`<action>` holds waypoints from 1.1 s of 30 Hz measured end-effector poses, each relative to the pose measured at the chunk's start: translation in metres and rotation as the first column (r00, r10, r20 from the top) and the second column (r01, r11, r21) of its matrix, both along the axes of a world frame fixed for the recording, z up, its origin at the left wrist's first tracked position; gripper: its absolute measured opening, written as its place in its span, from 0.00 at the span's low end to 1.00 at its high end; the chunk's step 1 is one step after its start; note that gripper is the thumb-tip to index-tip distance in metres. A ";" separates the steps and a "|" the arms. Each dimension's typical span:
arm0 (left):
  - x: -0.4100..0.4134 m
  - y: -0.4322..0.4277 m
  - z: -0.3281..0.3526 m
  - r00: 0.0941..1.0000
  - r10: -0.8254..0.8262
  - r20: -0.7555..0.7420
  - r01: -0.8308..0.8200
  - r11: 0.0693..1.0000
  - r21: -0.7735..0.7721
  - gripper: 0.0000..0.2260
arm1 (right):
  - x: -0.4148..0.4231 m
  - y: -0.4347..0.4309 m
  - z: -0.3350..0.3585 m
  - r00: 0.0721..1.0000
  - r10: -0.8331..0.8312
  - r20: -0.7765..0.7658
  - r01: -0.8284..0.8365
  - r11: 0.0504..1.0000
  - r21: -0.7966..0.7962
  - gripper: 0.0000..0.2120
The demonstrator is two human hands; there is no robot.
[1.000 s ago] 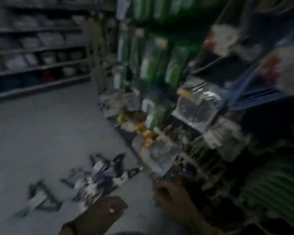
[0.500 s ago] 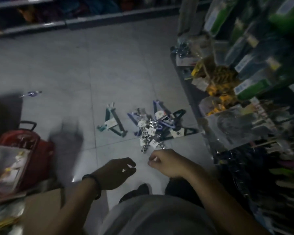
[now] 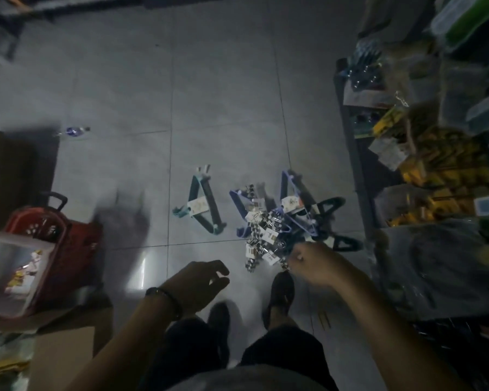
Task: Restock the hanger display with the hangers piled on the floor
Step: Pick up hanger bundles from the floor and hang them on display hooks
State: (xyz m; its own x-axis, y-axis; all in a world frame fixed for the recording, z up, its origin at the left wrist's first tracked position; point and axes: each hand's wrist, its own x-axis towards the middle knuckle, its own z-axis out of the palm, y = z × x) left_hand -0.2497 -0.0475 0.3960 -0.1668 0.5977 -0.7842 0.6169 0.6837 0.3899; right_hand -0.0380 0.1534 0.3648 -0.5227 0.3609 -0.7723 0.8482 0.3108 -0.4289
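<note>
A pile of blue and dark green hanger bundles (image 3: 285,221) with white tags and metal hooks lies on the grey tiled floor. A separate teal hanger bundle (image 3: 202,206) lies to its left. My right hand (image 3: 311,262) reaches down to the near edge of the pile, fingers curled at the hooks; whether it grips any is not clear. My left hand (image 3: 198,282) hovers over the floor beside it, fingers spread and holding nothing. The display rack (image 3: 424,153) stands at the right, hung with packaged goods.
A red shopping basket (image 3: 54,244) stands at the left, with a clear plastic box (image 3: 9,272) and a cardboard box (image 3: 60,354) near it. A small bottle (image 3: 75,131) lies on the floor farther off. My feet (image 3: 277,294) stand just below the pile.
The view has swung down from the shelves to the floor. My right hand has moved forward to the edge of the hanger pile; my left hand stays open beside it.
</note>
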 end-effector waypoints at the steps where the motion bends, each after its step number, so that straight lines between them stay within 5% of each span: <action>1: -0.009 0.019 -0.016 1.000 -0.010 0.011 0.010 1.000 -0.006 0.14 | -0.012 0.019 -0.013 1.000 -0.022 -0.011 0.023 0.999 0.033 0.12; 6: -0.053 0.101 -0.144 0.996 -0.087 0.019 0.086 0.995 0.046 0.13 | -0.075 0.088 -0.111 0.970 -0.216 -0.113 0.224 0.973 0.062 0.12; 9: -0.078 0.135 -0.254 0.983 -0.179 0.048 0.177 0.983 0.046 0.11 | -0.105 0.106 -0.209 0.978 -0.193 -0.082 0.202 0.972 0.116 0.13; 16: -0.108 0.180 -0.513 0.921 -0.388 0.021 0.388 0.921 0.016 0.14 | -0.115 0.144 -0.481 0.960 -0.096 0.263 0.014 0.955 0.297 0.15; 20: -0.093 0.189 -0.616 0.922 -0.386 -0.031 0.387 0.915 0.113 0.22 | -0.095 0.164 -0.587 0.888 -0.091 0.450 -0.166 0.850 0.500 0.44; 22: -0.080 0.196 -0.655 0.872 -0.466 -0.148 0.486 0.860 0.155 0.29 | -0.083 0.163 -0.625 0.863 -0.106 0.494 -0.215 0.807 0.549 0.57; 26: -0.065 0.203 -0.709 0.897 -0.413 -0.158 0.434 0.892 0.128 0.39 | -0.059 0.154 -0.688 0.870 -0.115 0.479 -0.233 0.760 0.606 0.66; 33: -0.054 0.197 -0.716 0.893 -0.408 -0.191 0.428 0.900 0.079 0.38 | -0.029 0.184 -0.694 0.895 -0.141 0.423 -0.161 0.783 0.601 0.72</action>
State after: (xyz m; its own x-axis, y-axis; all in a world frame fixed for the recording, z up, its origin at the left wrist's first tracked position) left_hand -0.3040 0.1499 -0.3200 -0.0027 0.7258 -0.6879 0.8980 0.3045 0.3177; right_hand -0.0675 0.3376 -0.3287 -0.2051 0.8240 -0.5282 0.8877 0.3839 0.2541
